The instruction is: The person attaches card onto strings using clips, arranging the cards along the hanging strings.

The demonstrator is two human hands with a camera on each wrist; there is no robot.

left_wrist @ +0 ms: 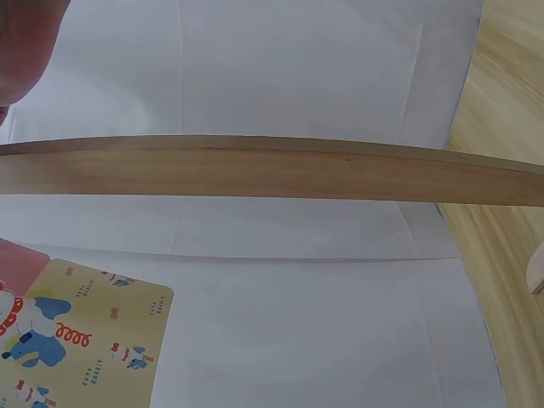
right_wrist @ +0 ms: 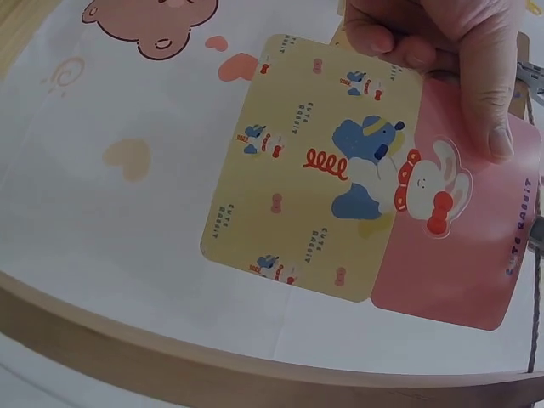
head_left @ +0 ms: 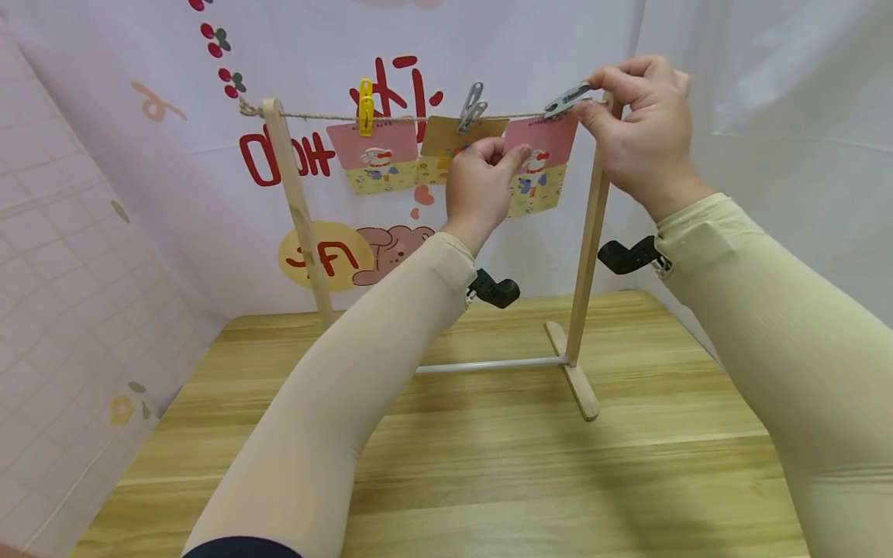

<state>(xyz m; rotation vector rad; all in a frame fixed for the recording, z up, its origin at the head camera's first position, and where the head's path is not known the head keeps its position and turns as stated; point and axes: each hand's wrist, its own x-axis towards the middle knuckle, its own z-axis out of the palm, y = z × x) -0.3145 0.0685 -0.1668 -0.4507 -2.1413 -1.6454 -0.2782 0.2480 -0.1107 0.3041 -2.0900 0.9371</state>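
Note:
My left hand point(head_left: 481, 186) pinches the left edge of a pink and yellow rabbit card point(head_left: 540, 198) just under the twine point(head_left: 314, 117). In the right wrist view its thumb lies flat on the card's pink half point(right_wrist: 425, 263). My right hand point(head_left: 645, 132) grips a grey clothespin point(head_left: 567, 101) between thumb and fingers, with the clip's tip at the top edge of that card. Beside the left hand hangs a brown card point(head_left: 436, 139), held by another grey clothespin point(head_left: 472, 108). Further left, a yellow clothespin point(head_left: 366, 108) holds a second pink and yellow card point(head_left: 377, 159).
A wooden frame with a left post point(head_left: 296, 194) and right post point(head_left: 591, 232) carries the twine and stands on the wood-grain table point(head_left: 488, 465). A white rod point(head_left: 495, 365) joins the posts low down. Behind hangs a printed white cloth point(head_left: 523, 39).

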